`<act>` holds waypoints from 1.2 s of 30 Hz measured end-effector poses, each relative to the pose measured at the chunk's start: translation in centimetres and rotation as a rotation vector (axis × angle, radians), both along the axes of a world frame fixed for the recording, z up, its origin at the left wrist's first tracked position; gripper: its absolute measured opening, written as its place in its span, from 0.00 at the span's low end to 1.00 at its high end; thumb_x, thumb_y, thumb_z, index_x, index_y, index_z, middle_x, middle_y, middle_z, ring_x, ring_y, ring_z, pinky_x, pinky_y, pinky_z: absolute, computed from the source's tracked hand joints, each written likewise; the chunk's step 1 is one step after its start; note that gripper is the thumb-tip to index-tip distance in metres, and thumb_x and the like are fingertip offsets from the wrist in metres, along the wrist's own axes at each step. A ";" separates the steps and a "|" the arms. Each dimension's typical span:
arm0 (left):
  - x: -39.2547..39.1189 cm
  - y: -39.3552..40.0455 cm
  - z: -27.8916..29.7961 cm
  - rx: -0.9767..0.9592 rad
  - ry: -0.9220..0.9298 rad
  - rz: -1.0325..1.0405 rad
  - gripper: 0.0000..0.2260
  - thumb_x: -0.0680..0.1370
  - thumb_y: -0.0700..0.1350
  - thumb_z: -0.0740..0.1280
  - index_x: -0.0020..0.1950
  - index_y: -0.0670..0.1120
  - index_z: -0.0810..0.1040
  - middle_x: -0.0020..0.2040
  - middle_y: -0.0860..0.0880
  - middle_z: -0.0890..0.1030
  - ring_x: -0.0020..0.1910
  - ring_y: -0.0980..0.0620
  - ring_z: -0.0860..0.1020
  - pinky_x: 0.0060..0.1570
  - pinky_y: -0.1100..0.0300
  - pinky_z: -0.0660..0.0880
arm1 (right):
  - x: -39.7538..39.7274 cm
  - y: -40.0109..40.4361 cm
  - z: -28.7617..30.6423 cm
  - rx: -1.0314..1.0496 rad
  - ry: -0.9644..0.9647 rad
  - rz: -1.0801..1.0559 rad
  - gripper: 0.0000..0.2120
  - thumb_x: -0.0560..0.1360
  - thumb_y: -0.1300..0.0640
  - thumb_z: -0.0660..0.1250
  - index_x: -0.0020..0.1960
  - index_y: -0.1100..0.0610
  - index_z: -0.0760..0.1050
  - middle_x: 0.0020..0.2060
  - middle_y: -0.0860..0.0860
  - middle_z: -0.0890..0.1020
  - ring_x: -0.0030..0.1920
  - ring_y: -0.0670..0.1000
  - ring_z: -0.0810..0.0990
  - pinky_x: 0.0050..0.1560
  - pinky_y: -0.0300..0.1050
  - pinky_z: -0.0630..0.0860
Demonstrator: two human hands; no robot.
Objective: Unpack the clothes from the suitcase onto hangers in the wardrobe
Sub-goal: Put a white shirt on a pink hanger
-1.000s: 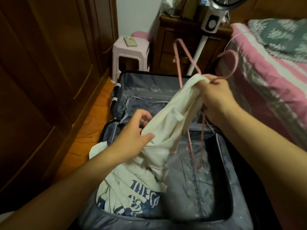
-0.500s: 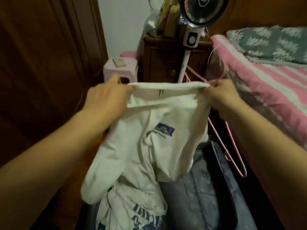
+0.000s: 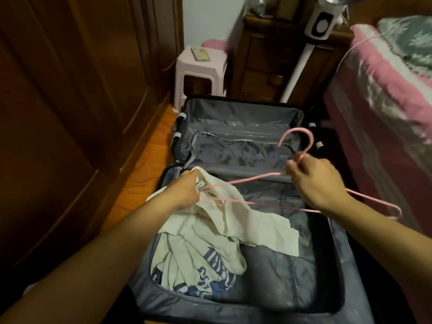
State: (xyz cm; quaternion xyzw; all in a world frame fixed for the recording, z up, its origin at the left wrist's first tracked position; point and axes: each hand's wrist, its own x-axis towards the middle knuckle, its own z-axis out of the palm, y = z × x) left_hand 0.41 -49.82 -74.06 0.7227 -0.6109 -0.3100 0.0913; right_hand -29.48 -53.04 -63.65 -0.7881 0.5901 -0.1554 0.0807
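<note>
An open grey suitcase (image 3: 315,272) lies on the floor below me. My left hand (image 3: 183,191) grips the collar of a cream T-shirt (image 3: 233,220) that droops into the suitcase's left side. My right hand (image 3: 315,183) pinches a pink wire hanger (image 3: 257,177) at its neck, hook pointing up. The hanger's left end reaches into the shirt's collar beside my left hand. Another cream garment with blue print (image 3: 198,267) lies crumpled in the suitcase under the shirt. The dark wooden wardrobe (image 3: 70,101) stands shut along the left.
A pink plastic stool (image 3: 201,71) with a remote on it stands beyond the suitcase. A wooden nightstand (image 3: 268,61) and a white fan pole (image 3: 297,73) sit behind. A bed with pink bedding (image 3: 385,101) borders the right. A strip of orange wood floor (image 3: 140,176) runs beside the wardrobe.
The shirt, stretched between both hands at chest height, has dropped toward the suitcase. My right hand now holds only the hanger, whose left end has entered the collar.
</note>
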 end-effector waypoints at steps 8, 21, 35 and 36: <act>-6.6 2.6 5.5 -0.206 0.142 -0.137 0.23 0.75 0.38 0.67 0.67 0.54 0.69 0.69 0.54 0.67 0.62 0.47 0.76 0.64 0.48 0.74 | 5.0 2.7 -1.4 -0.075 0.073 0.246 0.13 0.83 0.46 0.56 0.54 0.55 0.73 0.42 0.61 0.82 0.46 0.66 0.80 0.39 0.53 0.66; 1.2 3.7 7.0 -0.455 0.030 -0.120 0.14 0.85 0.53 0.57 0.56 0.51 0.81 0.53 0.56 0.79 0.52 0.55 0.75 0.51 0.54 0.72 | 3.1 2.1 -2.0 0.164 -0.641 0.026 0.13 0.83 0.57 0.61 0.41 0.59 0.74 0.34 0.49 0.77 0.37 0.48 0.74 0.44 0.50 0.71; -3.3 4.9 5.2 -0.569 0.126 -0.119 0.12 0.84 0.55 0.57 0.49 0.50 0.73 0.38 0.50 0.77 0.39 0.45 0.77 0.39 0.44 0.75 | 6.7 3.4 -1.3 -0.289 -0.381 0.288 0.07 0.79 0.53 0.65 0.49 0.57 0.72 0.45 0.49 0.73 0.46 0.51 0.71 0.48 0.47 0.68; -3.1 4.9 5.5 -0.598 0.178 -0.048 0.13 0.84 0.54 0.57 0.47 0.49 0.73 0.36 0.49 0.76 0.37 0.44 0.75 0.38 0.43 0.75 | 6.8 3.8 -1.7 -0.337 -0.425 0.228 0.07 0.79 0.54 0.64 0.47 0.58 0.71 0.44 0.50 0.71 0.46 0.51 0.69 0.47 0.46 0.66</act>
